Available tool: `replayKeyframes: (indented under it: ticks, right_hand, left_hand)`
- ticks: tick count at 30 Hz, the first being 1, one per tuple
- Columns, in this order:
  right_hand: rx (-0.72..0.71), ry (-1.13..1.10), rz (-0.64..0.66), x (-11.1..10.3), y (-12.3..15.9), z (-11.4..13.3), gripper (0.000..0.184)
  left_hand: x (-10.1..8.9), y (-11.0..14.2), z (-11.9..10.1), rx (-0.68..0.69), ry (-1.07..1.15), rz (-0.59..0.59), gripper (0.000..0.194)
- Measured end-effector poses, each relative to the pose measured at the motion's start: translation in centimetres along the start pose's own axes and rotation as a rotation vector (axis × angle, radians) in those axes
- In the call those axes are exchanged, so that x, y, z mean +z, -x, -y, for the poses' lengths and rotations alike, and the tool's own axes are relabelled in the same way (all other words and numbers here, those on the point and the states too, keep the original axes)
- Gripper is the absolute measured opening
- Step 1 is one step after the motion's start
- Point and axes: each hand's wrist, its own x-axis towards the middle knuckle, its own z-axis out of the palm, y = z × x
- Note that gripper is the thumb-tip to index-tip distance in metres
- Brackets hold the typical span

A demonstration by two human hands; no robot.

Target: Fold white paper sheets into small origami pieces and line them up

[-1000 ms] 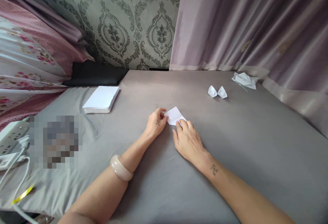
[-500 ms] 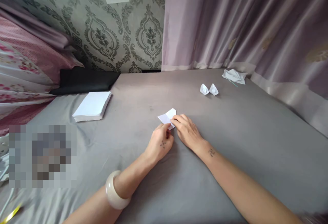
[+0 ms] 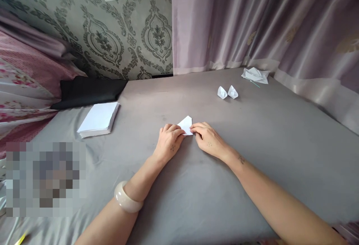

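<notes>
A small folded sheet of white paper (image 3: 186,125) lies on the grey cloth in front of me, its top coming to a blunt point. My left hand (image 3: 169,141) grips its lower left side, thumb and fingers pressed on the edge and covering that corner. On the opposite side, my right hand (image 3: 209,139) has its fingertips closed at the right edge. Beyond the hands, two small folded white paper shapes (image 3: 222,93) stand side by side.
To the left sits a thick stack of white paper (image 3: 98,118), with a black cloth item (image 3: 91,91) behind it. Several folded papers and a thin green stick (image 3: 255,83) lie at the far right, by the purple curtain (image 3: 213,24). A pixelated patch hides the near left.
The opened flap on the paper's left now lies folded over, making its outline narrower. My left hand has shifted left and around its edge; my right hand has moved slightly right.
</notes>
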Motion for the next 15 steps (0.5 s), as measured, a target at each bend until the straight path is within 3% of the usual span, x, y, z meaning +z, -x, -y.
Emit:
replayKeyframes:
  ticks: [6,15]
  right_hand:
    - [0.023,0.000,-0.013,-0.20,0.19,0.40,0.029]
    - [0.092,0.021,-0.038,-0.10,0.18,0.88,0.017]
  left_hand:
    - [-0.17,-0.64,-0.04,-0.135,0.185,-0.017,0.021]
    - [-0.05,-1.14,-0.09,-0.236,0.210,-0.026,0.020]
